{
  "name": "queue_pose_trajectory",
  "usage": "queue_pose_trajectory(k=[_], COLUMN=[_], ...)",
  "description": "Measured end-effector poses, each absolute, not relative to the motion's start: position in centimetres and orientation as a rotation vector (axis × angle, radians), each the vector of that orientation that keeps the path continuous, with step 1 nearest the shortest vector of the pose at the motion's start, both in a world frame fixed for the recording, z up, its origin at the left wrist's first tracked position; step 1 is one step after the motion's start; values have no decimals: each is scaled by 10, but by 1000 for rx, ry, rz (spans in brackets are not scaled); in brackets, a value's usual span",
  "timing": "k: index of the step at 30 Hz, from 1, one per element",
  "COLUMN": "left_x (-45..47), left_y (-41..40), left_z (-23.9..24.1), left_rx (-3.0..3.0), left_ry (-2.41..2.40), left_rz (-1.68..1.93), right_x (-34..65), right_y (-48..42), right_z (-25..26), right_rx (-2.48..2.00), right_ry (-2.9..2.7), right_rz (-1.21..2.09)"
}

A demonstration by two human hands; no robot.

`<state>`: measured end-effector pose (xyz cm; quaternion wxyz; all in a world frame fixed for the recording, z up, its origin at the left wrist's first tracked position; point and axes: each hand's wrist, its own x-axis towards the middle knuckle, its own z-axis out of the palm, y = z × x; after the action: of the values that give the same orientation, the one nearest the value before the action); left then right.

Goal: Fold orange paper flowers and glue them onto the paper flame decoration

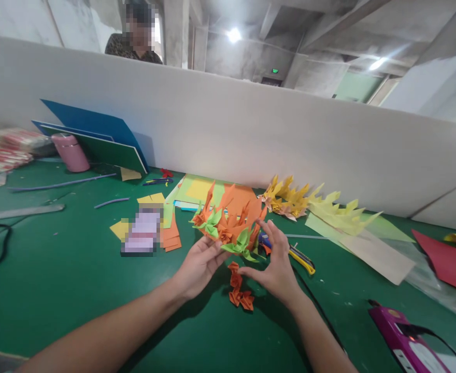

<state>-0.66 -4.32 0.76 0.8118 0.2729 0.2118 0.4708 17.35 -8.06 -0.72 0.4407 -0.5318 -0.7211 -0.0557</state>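
Observation:
My left hand (199,264) grips the underside of an orange and green folded-paper flower cluster (231,223), held up over the green table (76,280). To the cluster's right is my right hand (276,264), fingers spread, fingertips at its edge. Small orange paper rosettes (239,290) lie on the table between my wrists.
Yellow paper clusters (290,199) and pale yellow ones (340,212) lie by the white partition (251,129). A yellow-handled cutter (301,256), coloured paper sheets (166,228), a pink cup (70,153), blue boards (96,129), red card (445,261) and a purple tool (402,336) surround them. A person stands behind the partition.

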Motion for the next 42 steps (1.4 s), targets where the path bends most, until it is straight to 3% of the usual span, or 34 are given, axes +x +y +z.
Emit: queue_pose_trajectory(k=[8, 15, 18, 21, 26, 32, 42], left_x=[-8, -23, -50, -90, -136, -133, -131], left_y=[-41, -30, -9, 20, 49, 53, 57], left_z=[14, 19, 34, 53, 55, 38, 31], left_rx=[608, 928, 1561, 2103, 2306, 2314, 2329], left_ry=[409, 591, 942, 1628, 2250, 2276, 2256], left_rz=[977, 809, 581, 744, 437, 146, 127], right_x=[156, 158, 158, 157, 155, 154, 154], right_y=[-71, -65, -62, -60, -60, -61, -62], right_z=[0, 10, 14, 16, 14, 15, 15], right_rx=[-1297, -1350, -1377, -1373, -1375, -1368, -1377], right_ry=[-1753, -1810, -1800, -1806, -1796, -1791, -1800], right_rz=[-446, -505, -522, -529, -522, -519, -505])
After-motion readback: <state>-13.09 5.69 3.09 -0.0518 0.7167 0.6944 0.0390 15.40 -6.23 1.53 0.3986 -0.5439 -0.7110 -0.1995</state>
